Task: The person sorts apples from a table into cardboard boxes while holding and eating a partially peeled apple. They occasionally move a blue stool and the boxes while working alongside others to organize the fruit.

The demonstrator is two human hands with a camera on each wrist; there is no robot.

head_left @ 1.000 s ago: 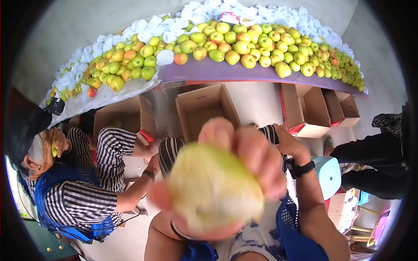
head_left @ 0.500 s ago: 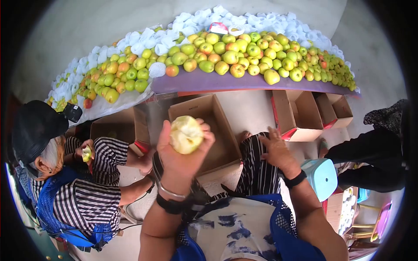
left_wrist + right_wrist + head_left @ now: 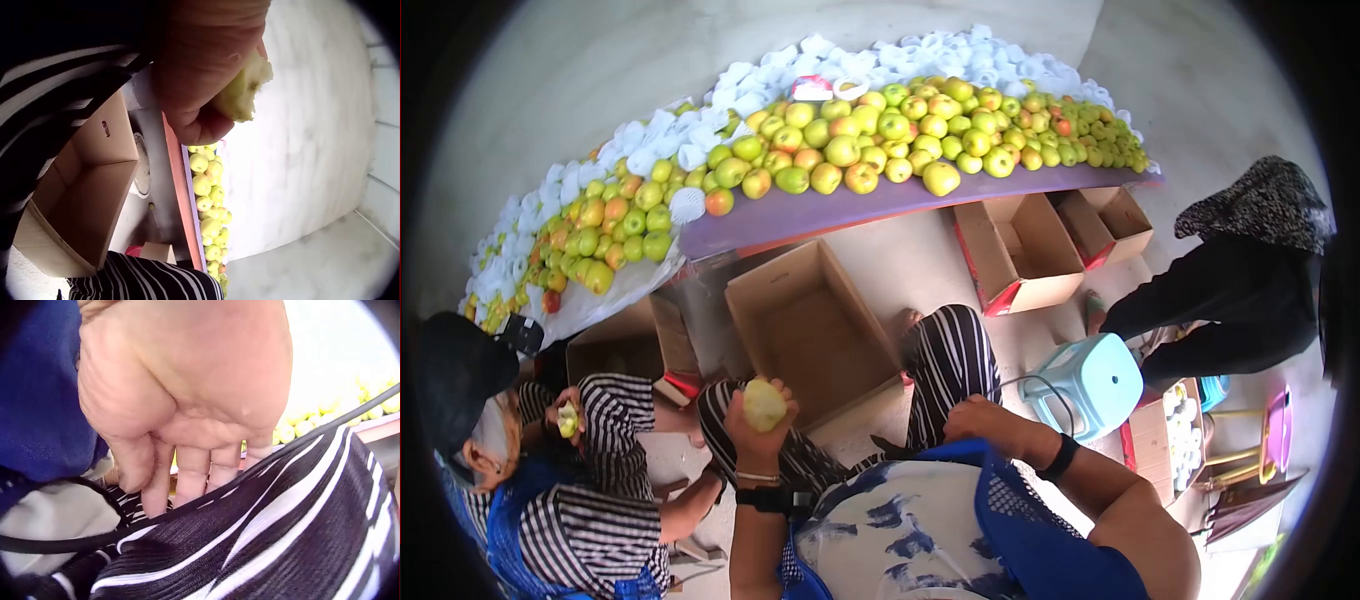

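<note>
Raised in front of the left knee, my left hand (image 3: 761, 432) grips a bitten apple (image 3: 764, 404) with pale flesh showing. The left wrist view also shows the apple (image 3: 242, 90), its ragged bitten side facing away from the palm. My right hand (image 3: 992, 428) is beside the right thigh, over the striped trousers (image 3: 945, 365). Its fingers (image 3: 192, 469) hang loosely bent in the right wrist view, and their tips are partly hidden behind a black cable (image 3: 262, 472) and the trouser cloth.
Many apples (image 3: 840, 150) and white foam nets (image 3: 960, 55) lie heaped on a purple-edged table (image 3: 800, 215). Below stand open cardboard boxes (image 3: 800, 300). A person (image 3: 590, 515) sits at left with a bitten apple (image 3: 567, 420). A blue stool (image 3: 1090, 385) and another person's legs (image 3: 1220, 315) are at right.
My left hand has come down from close to the camera with the bitten apple, to near the left knee. My right hand has drawn back from the right knee toward the body.
</note>
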